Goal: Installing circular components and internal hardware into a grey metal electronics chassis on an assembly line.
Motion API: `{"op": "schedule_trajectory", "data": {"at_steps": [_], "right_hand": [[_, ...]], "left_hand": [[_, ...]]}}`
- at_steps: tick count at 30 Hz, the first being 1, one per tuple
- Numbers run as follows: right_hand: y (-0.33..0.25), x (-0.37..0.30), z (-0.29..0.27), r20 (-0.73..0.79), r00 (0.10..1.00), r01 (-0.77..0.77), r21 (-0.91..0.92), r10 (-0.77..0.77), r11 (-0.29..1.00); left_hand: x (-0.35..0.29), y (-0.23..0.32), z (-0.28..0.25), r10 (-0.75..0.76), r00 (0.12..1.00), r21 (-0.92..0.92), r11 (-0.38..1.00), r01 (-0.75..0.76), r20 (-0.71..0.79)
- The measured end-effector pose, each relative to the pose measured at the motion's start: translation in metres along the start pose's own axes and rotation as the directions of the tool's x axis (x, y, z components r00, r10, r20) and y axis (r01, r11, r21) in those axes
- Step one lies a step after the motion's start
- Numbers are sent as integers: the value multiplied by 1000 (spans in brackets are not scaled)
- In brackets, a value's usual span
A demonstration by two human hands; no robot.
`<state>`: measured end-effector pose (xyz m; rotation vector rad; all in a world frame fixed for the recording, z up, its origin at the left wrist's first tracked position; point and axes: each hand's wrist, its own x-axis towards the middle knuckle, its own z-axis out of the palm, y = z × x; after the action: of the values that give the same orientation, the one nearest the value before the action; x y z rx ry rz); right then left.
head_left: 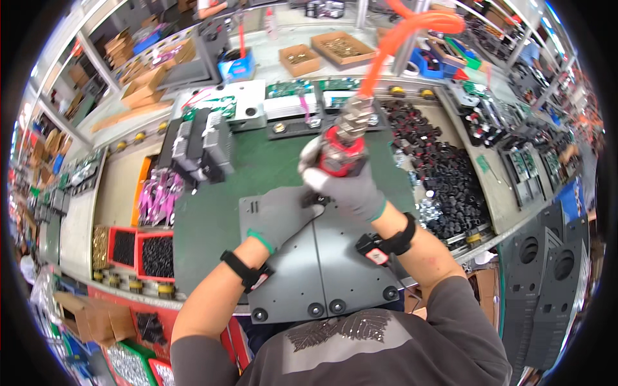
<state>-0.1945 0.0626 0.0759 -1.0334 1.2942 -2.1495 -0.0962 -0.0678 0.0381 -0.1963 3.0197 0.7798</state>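
- At the middle of our view, two dark grey panels lie side by side on the green table, their seam running between twelve and six o'clock; round black feet line the six o'clock edge, close to our shirt.
- Our right hand has its fingers wrapped round a red air tool, gripping it over the panels' twelve o'clock end; an orange hose rises from it towards one o'clock.
- Our left hand rests on the panels between ten and eleven, thumb beside a small black piece at the seam's far end; we cannot tell whether its fingers pinch that piece or only press.
- Around the panels we have finned grey blocks between ten and eleven, purple cables at ten, red bins of small dark parts at nine, and a heap of dark parts at two.
- The tool's tip is hidden from us; a slip there could catch our nearby thumb; a tug on the hose could tilt the tool and scratch the grey surface; uneven pressure could shift the panels at their seam.
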Motion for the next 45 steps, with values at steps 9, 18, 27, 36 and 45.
{"op": "schedule_trajectory", "data": {"at_steps": [9, 18, 27, 36, 45], "right_hand": [[20, 10, -1, 16, 993, 119, -228, -118, 966], [-34, 12, 8, 81, 990, 131, -173, -118, 976], [-108, -27, 43, 159, 951, 260, 44, -263, 965], [-123, -48, 41, 101, 967, 214, 177, -234, 961], [-136, -57, 42, 62, 978, 182, 191, -197, 965]], "left_hand": [[6, 3, 9, 11, 989, -81, 996, -23, -150], [6, -5, -11, -15, 1000, -211, 977, 13, -10], [-34, 14, -33, 23, 931, -931, 13, 365, 365], [-70, 35, -35, 73, 956, -939, -179, 292, 284], [-73, 42, -27, 19, 981, -962, -194, 192, 192]]}}
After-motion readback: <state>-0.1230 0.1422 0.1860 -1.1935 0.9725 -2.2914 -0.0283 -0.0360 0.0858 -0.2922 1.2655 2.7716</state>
